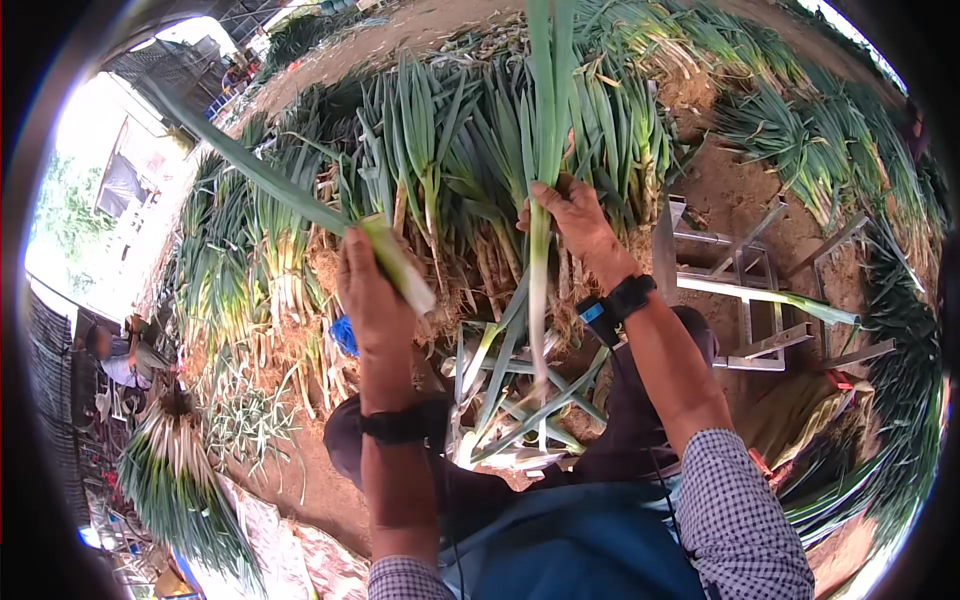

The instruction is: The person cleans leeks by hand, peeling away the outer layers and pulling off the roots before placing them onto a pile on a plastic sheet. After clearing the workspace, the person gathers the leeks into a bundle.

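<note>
My right hand [572, 222] is closed around the stalk of a leek [541, 255]. It hangs upright, with its green leaves at the top of the view and its pale root end pointing down between my knees. My left hand [377, 290] grips a single leek leaf [265, 175], whose long green blade runs to the upper left. The broad whitish base of that leaf [405, 272] sticks out on the right of my fingers. The two hands are apart. Loose leek leaves [515, 400] lie crossed below them, between my legs.
Bundled leeks [430, 130] stand in a dense row in front. More leeks [800, 150] lie at the right. A metal frame [745, 290] stands right of my knee with a leek [770, 295] across it. Another person [125, 355] sits at the far left near a leek bundle [185, 470].
</note>
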A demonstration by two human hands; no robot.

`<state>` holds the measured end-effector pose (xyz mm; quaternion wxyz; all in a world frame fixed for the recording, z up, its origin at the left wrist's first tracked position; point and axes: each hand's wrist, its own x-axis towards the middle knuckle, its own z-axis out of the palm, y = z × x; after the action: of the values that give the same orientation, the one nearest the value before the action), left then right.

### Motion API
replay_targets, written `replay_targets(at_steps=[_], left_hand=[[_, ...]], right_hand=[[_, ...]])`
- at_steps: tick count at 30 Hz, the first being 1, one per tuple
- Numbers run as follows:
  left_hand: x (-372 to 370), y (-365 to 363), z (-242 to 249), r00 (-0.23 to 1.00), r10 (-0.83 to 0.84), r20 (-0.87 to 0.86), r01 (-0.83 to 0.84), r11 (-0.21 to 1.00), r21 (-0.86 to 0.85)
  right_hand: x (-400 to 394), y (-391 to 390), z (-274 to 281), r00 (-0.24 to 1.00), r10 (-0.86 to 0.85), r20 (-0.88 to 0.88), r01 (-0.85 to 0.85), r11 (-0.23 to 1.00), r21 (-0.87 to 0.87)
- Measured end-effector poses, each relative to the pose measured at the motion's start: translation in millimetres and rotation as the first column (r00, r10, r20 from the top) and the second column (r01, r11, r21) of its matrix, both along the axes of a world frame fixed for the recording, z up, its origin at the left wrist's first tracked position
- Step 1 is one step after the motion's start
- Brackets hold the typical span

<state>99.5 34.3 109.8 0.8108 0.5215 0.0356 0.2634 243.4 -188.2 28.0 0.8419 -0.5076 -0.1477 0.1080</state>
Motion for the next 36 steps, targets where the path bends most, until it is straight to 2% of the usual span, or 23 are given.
replay_targets(at_steps=[2, 5, 7, 9, 11, 12, 13, 15, 16, 17, 18, 19, 21, 22, 23, 24, 26, 29, 32, 35, 36], left_hand=[[-8, 15, 4, 0.999, 0.019, -0.039, -0.019, 1.0, -0.012], [-35, 22, -27, 0.954, 0.181, -0.237, -0.097, 0.939, 0.329], [-53, 29, -77, 0.936, 0.26, -0.237, -0.086, 0.821, 0.564], [-77, 16, -124, 0.909, 0.238, -0.343, -0.059, 0.886, 0.459], [-101, 19, -181, 0.886, 0.145, -0.441, 0.019, 0.937, 0.348], [-110, 8, -183, 0.853, 0.194, -0.484, 0.029, 0.909, 0.416], [-119, 2, -196, 0.85, 0.118, -0.514, -0.007, 0.977, 0.213], [-134, 0, -209, 0.79, 0.316, -0.525, 0.062, 0.811, 0.582], [-139, 8, -233, 0.775, 0.334, -0.536, 0.178, 0.699, 0.693], [-146, 15, -261, 0.769, 0.35, -0.536, 0.287, 0.561, 0.777], [-148, 16, -269, 0.653, 0.329, -0.682, 0.488, 0.505, 0.712], [-146, 17, -267, 0.581, 0.32, -0.748, 0.63, 0.404, 0.663], [-129, 22, -271, 0.69, 0.238, -0.683, 0.531, 0.475, 0.702], [-115, 2, -227, 0.86, 0.247, -0.447, 0.299, 0.466, 0.832], [-98, -8, -191, 0.834, 0.186, -0.52, 0.351, 0.548, 0.759], [-81, -14, -177, 0.869, 0.09, -0.486, 0.329, 0.629, 0.704], [-55, -36, -128, 0.907, -0.073, -0.415, 0.35, 0.681, 0.644], [-29, -58, -88, 0.803, -0.445, -0.396, 0.587, 0.704, 0.4], [-17, -70, -90, 0.784, -0.327, -0.528, 0.575, 0.704, 0.418], [-17, -74, -104, 0.807, -0.223, -0.547, 0.526, 0.691, 0.495], [-20, -78, -100, 0.853, -0.173, -0.492, 0.461, 0.692, 0.556]], right_hand=[[4, -5, 2, 0.998, -0.007, 0.061, 0.011, 0.998, -0.06], [5, -13, 16, 0.997, 0.065, 0.029, -0.066, 0.997, 0.034], [4, -18, 24, 0.994, 0.112, 0.006, -0.111, 0.981, 0.161], [-1, -25, 37, 0.991, 0.129, -0.022, -0.12, 0.964, 0.237], [-2, -35, 50, 0.99, 0.128, -0.068, -0.106, 0.959, 0.263], [1, -39, 49, 0.987, 0.129, -0.093, -0.095, 0.948, 0.304], [6, -43, 48, 0.99, 0.138, -0.023, -0.125, 0.945, 0.303], [13, -52, 48, 0.987, 0.163, 0.008, -0.158, 0.939, 0.304], [15, -55, 50, 0.992, 0.117, 0.044, -0.125, 0.961, 0.247], [18, -58, 50, 0.991, 0.132, 0.035, -0.136, 0.956, 0.258], [20, -59, 50, 0.992, 0.126, 0.03, -0.129, 0.949, 0.286], [20, -57, 50, 0.992, 0.124, 0.022, -0.125, 0.941, 0.315], [19, -51, 50, 0.988, 0.156, 0.019, -0.152, 0.921, 0.358], [17, -49, 52, 0.983, 0.181, 0.046, -0.185, 0.915, 0.36], [15, -45, 53, 0.975, 0.208, 0.072, -0.22, 0.906, 0.362], [11, -41, 54, 0.973, 0.221, 0.069, -0.23, 0.891, 0.391], [4, -34, 58, 0.967, 0.245, 0.07, -0.25, 0.86, 0.445], [-2, -26, 59, 0.95, 0.309, 0.05, -0.287, 0.797, 0.532], [-6, -20, 51, 0.972, 0.218, -0.081, -0.141, 0.829, 0.541], [-8, -18, 46, 0.973, 0.191, -0.129, -0.096, 0.846, 0.524], [-8, -17, 44, 0.974, 0.191, -0.124, -0.099, 0.846, 0.524]])
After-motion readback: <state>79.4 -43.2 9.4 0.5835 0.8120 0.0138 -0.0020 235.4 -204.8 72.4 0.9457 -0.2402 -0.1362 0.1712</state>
